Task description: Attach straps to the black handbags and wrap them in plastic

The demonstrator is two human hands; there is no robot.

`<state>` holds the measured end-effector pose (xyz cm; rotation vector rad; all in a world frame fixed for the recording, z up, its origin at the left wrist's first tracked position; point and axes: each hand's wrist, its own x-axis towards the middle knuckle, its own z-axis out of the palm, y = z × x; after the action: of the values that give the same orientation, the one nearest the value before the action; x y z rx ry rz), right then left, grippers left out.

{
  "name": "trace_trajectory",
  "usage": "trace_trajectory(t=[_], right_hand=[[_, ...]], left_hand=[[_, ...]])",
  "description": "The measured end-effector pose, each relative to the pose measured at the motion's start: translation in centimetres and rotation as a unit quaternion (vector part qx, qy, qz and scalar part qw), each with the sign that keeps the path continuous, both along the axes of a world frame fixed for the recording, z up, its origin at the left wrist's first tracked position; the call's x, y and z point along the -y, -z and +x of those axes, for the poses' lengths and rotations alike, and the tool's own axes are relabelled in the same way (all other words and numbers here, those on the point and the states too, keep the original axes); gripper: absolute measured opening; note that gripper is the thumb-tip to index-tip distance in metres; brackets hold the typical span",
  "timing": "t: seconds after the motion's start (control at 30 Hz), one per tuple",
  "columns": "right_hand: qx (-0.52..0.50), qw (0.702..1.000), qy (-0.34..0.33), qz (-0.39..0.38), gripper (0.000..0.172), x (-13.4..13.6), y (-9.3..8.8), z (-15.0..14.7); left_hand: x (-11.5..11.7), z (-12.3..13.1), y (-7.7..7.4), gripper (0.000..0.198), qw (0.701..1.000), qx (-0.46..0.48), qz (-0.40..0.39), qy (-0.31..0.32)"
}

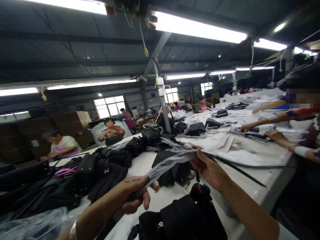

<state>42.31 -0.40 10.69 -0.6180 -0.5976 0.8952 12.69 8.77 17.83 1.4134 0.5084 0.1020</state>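
A clear plastic strip point(170, 164) is stretched between my two hands above the white table. My left hand point(136, 193) pinches its lower end between thumb and forefinger, the other fingers loosely curled. At the strip's upper right end, my right hand point(203, 163) grips it with thumb and fingers. Below my hands stands a black bag point(182, 216) with small gold-coloured metal fittings. Beneath the strip lies another black bag point(172, 166), partly covered by it.
Many black bags point(85, 170) heap the left side of the white table point(260, 193), with crumpled clear plastic point(37, 223) at lower left. A metal post point(165, 113) rises ahead. White packing sheets point(230, 141) lie to the right, where other people's hands reach in.
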Motion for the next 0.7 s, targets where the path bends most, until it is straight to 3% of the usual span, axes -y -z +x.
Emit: trace_trajectory(t=[0.17, 0.33, 0.47, 0.7], right_hand=[[-0.027, 0.996, 0.062, -0.05, 0.03, 1.5, 2.2, 0.5], [-0.037, 0.99, 0.08, -0.109, 0.035, 3.6, 4.4, 0.4], [-0.059, 0.983, 0.106, -0.14, 0.041, 4.7, 5.8, 0.5], [-0.101, 0.967, 0.164, -0.169, 0.024, 5.8, 8.0, 2.1]], left_hand=[[1.1, -4.5, 3.6, 0.052, 0.994, -0.095, 0.045, 0.03], [1.7, -6.8, 6.9, 0.052, 0.978, -0.172, 0.092, 0.08], [0.8, -7.2, 7.4, 0.051, 0.973, -0.189, 0.069, 0.11], [-3.1, -7.1, 6.4, 0.059, 0.963, -0.222, 0.112, 0.099]])
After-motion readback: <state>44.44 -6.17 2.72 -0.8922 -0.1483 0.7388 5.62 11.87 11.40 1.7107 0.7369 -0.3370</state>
